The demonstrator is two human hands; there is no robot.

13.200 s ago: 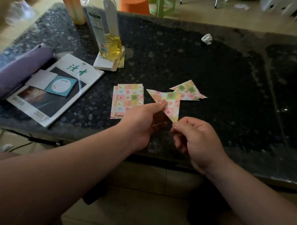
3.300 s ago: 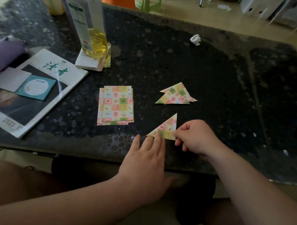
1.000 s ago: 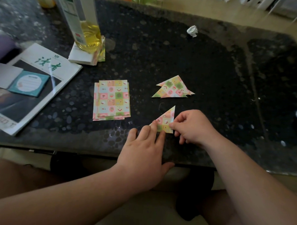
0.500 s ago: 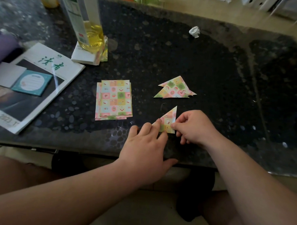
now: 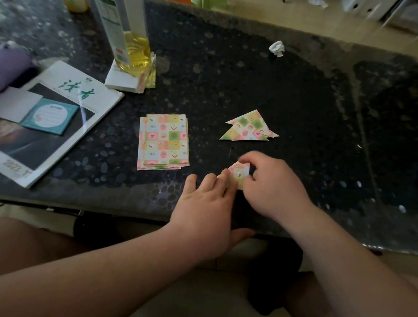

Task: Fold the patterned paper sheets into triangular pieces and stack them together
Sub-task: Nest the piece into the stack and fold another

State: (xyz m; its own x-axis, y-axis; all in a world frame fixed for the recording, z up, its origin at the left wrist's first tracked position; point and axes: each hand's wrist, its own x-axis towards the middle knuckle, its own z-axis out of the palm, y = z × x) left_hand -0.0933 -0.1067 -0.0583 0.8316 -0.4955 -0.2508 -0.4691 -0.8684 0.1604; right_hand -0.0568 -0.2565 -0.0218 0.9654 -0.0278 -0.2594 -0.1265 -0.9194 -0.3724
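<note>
Down at the near edge of the dark speckled stone table (image 5: 231, 70), the left hand (image 5: 205, 211) and the right hand (image 5: 273, 187) meet on one fold.
Far left lies a white-covered magazine with green lettering (image 5: 69, 99), and behind it a clear plastic bottle of yellow liquid (image 5: 133, 52). Left of the hands sits the stack of flat rectangular pastel-checked paper sheets (image 5: 164, 140); beyond them, apart, the pile of folded patterned triangles (image 5: 249, 127). Between the hands, on the table, is the small folded patterned paper piece (image 5: 238, 174): left fingers straight, pressing its near-left corner; right fingers curled, pinching its right side. A crumpled white paper scrap (image 5: 277, 48) rests well back.
</note>
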